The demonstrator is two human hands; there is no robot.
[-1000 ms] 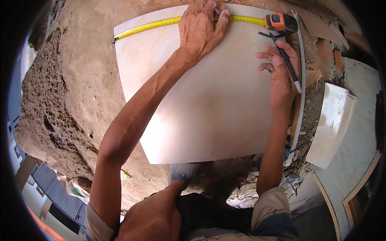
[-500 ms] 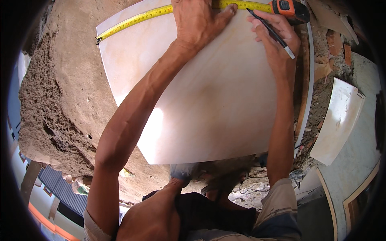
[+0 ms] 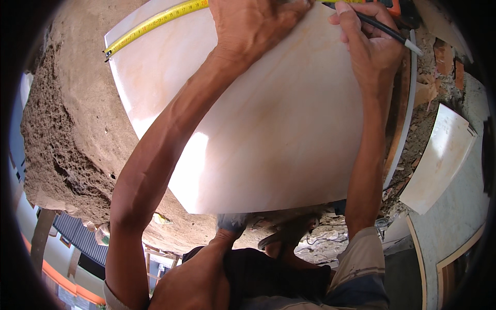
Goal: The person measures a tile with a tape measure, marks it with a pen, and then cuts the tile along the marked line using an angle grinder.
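A large cream marbled tile (image 3: 279,134) lies before me. Along its far edge runs a yellow tape measure blade (image 3: 155,23), its end hook at the tile's left corner. My left hand (image 3: 253,31) lies flat over the blade, thumb stretched to the right; its other fingertips are cut off by the top of the view. My right hand (image 3: 374,51) grips a slim black pen (image 3: 392,34) with a white end, its tip toward the tile's far edge. Just beyond that hand, partly out of view, is the orange and black tape case (image 3: 408,18).
A rough, sandy-brown surface (image 3: 85,103) extends beneath and left of the tile. At right lie a narrow tile offcut (image 3: 439,157), broken brick pieces (image 3: 444,58) and rubble. A long pale strip (image 3: 405,124) runs along the tile's right side. My feet show below its near edge.
The tile and tape sit slightly higher and larger in view. My right hand has shifted right and up, and the pen is tilted flatter. My left hand still presses on the tape.
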